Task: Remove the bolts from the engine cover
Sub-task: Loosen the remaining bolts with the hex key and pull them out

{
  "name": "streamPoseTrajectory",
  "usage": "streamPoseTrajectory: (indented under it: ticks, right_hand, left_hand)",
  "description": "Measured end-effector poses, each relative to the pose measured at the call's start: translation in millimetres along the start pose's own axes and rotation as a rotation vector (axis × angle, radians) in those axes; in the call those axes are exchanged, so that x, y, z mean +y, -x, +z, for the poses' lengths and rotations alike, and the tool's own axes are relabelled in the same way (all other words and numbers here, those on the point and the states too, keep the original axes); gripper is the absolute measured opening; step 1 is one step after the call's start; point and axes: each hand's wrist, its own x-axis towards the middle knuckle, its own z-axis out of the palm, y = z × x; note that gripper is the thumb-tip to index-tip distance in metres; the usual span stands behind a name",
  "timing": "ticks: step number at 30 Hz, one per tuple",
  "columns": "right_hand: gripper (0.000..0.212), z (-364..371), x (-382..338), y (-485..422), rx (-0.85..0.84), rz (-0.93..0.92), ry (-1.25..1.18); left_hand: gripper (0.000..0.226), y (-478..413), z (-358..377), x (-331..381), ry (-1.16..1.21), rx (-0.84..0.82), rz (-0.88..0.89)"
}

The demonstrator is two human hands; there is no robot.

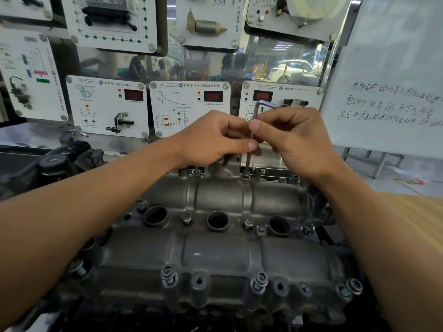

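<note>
A grey metal engine cover (pixel 215 252) fills the lower middle of the head view. An L-shaped hex key (pixel 256 111) stands upright with its tip in a bolt (pixel 246 174) on the cover's far edge. My left hand (pixel 213 137) and my right hand (pixel 292 140) both pinch the key's long shaft, thumbs towards me. Raised bolts (pixel 259 281) with washers stand along the near edge, and smaller ones (pixel 248 223) sit between the round plug holes.
Behind the engine hangs a wall of white demonstration panels (pixel 189 106) with red displays. A whiteboard (pixel 393 97) with handwriting stands at the right. A black engine part (pixel 60 161) sits at the left, and a wooden surface (pixel 417 212) lies at the far right.
</note>
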Motion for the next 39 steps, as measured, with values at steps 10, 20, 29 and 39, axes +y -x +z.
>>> streamPoseTrajectory:
  ticks: [10,20,29,39]
  right_hand:
    - [0.013,2.2,-3.1,2.0,0.078,-0.017,0.059]
    - [0.014,1.8,-3.1,0.8,0.01,-0.001,0.041]
    - [0.007,-2.3,1.1,-1.1,0.007,-0.029,0.052]
    - [0.012,2.8,1.5,-2.2,0.062,-0.02,0.058]
  left_hand:
    - [0.02,-0.3,0.1,3.0,-0.062,0.092,0.059]
    - [0.017,3.0,0.6,6.5,-0.024,-0.016,0.019]
    - [0.025,-0.3,-2.9,2.7,-0.001,-0.013,-0.013]
    - [0.018,-3.2,1.9,1.2,-0.071,0.083,0.048]
